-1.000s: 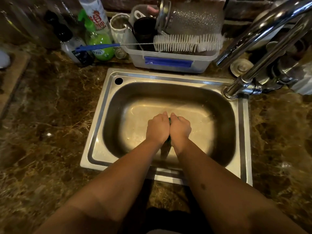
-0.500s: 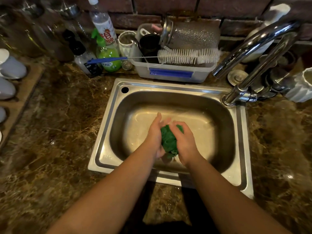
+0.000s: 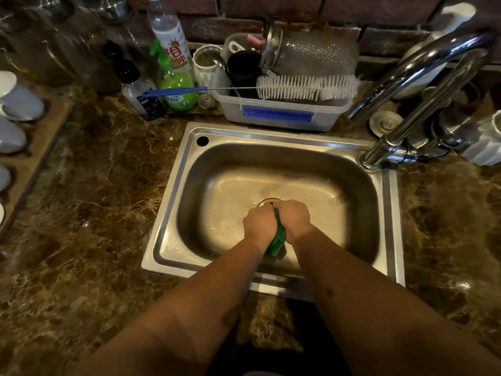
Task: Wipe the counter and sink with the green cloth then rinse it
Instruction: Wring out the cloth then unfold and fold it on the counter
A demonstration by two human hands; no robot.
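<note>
Both fists are clenched tight, side by side and knuckles up, over the middle of the sink basin. The left hand (image 3: 257, 222) and right hand (image 3: 294, 219) are pressed together with the green cloth (image 3: 278, 240) bunched up between them; only a crumpled strip of it pokes out toward the wrists, hanging just above the sink floor. Looks like it's being squeezed, though I can't see any water coming off it from here.

Right behind the knuckles, the rim of the drain (image 3: 267, 201) peeks out. The stainless sink (image 3: 173, 202) has a small round hole in its back left corner. At the sink's back right corner stands the chrome faucet (image 3: 423, 77), its spout arching up and away to the right, not over the hands.

Directly behind the sink sits a clear plastic tub (image 3: 282, 115) with a blue label, a white bottle brush (image 3: 303, 86) with a blue handle lying across its top, and a glass jar (image 3: 311, 54) tipped on its side in it. Left of the tub are a green soap bottle (image 3: 177, 88) and a taller clear bottle. The brown marble counter (image 3: 81, 213) wraps around the sink on every side.
</note>
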